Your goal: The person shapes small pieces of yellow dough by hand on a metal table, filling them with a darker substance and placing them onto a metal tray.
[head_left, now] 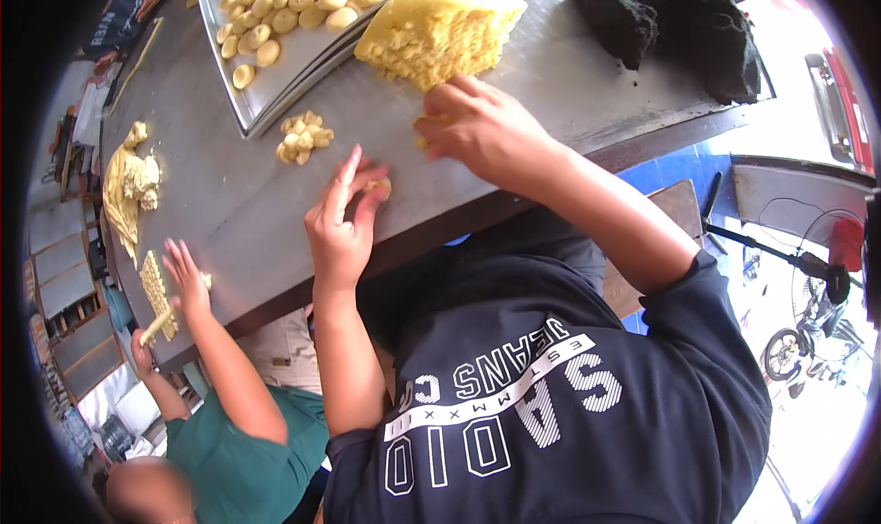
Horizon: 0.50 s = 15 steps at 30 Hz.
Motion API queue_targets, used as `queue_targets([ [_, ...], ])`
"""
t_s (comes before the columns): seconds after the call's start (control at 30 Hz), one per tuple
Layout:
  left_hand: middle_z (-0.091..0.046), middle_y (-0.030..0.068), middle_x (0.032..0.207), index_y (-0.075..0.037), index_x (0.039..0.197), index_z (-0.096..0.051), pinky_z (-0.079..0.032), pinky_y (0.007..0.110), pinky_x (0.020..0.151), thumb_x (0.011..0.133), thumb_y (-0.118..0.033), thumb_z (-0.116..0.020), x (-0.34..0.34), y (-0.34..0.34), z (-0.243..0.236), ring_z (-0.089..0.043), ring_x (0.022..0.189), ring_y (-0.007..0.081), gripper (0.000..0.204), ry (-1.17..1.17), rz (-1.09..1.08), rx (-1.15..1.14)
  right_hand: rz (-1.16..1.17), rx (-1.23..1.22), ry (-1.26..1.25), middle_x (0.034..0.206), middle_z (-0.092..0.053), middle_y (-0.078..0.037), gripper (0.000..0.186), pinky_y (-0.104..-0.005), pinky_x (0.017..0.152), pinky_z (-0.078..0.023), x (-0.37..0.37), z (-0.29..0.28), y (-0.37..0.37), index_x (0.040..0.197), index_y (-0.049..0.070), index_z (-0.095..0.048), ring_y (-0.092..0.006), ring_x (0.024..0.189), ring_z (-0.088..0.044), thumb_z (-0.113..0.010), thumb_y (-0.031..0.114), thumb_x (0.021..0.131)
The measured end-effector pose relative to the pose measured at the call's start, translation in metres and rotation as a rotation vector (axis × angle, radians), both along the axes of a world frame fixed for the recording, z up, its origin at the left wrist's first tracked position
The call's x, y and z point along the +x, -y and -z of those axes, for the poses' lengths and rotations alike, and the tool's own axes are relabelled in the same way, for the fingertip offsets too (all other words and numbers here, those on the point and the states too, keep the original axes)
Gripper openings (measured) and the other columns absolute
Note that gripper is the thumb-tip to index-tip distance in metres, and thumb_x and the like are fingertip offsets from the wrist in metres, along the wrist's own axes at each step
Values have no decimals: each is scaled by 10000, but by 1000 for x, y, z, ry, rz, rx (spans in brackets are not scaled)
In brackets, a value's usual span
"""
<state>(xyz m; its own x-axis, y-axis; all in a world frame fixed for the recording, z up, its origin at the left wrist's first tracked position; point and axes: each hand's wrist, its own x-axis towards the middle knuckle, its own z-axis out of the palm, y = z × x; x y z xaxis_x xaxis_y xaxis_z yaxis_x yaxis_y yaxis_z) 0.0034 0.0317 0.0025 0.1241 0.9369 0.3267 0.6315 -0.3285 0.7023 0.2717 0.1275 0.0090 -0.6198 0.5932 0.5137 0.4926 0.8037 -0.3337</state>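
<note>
My left hand (341, 219) is over the near edge of the metal table, its thumb and fingers curled round a small dough piece (380, 190). At the near side of a big yellow dough lump (431, 30), my right hand (479, 131) is closed, with a bit of yellow dough (422, 142) showing at its fingertips. Its fingers partly hide where hand and lump meet. A little cluster of small dough pieces (303, 139) lies on the table beyond my left hand.
Round dough balls (285, 17) sit on a metal tray (240, 111) at the far left. Black dough (702, 38) lies at the far right. On my left, a co-worker's hands (190, 281) work beside a flat dough strip (154, 285) and more yellow dough (133, 184).
</note>
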Motion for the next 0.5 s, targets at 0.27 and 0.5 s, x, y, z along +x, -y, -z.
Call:
queue_targets([
  [0.27,-872,126,1208,-50,1598,-674,-667,337,947,1026,73,-783,-10,-4,-14,-798,1013,185,596,155,165,-260,109,-76,128,1231,-741,-68,245,-435,993,-618,8,3,-7,1176,114,-811,-311,1146,-721,-757,130,938],
  [0.5,-887,108,1117,-50,1529,-743,-637,287,931,999,58,-828,-2,22,8,-788,972,174,547,363,5,-337,228,-148,99,1258,-727,-82,314,-446,1030,-590,10,2,1,1249,130,-818,-315,1169,-688,-840,260,963],
])
